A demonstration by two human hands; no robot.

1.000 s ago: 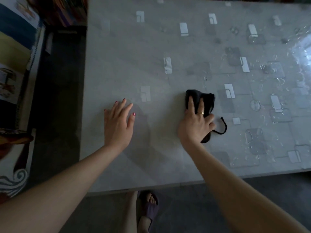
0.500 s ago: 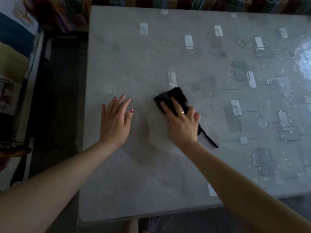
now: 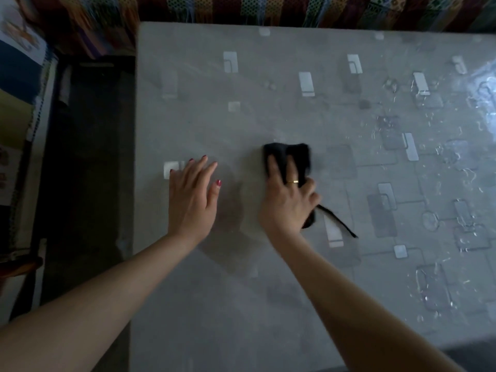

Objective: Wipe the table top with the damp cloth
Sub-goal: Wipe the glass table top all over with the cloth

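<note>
- The surface is a wide grey top under a glossy patterned cover; water beads and streaks glint over its right half, while the left half looks duller.
- A striped woven fabric runs along its far edge.
- The left hand lies flat, fingers straight and apart, palm down just left of the middle, holding nothing.
- The right hand presses down on the cloth, fingers spread over it, the thumb side wrapped round its edge.
- The damp cloth is black and bunched, near the middle of the surface, mostly under the right hand.
- A thin black strap trails from the cloth toward the near right.
- Risks, as I judge them: the bunched cloth covers little per pass, so wet patches on the right could be missed; the loose strap may drag droplets back over wiped parts; the bracing palm could slip on the slick cover.
</note>
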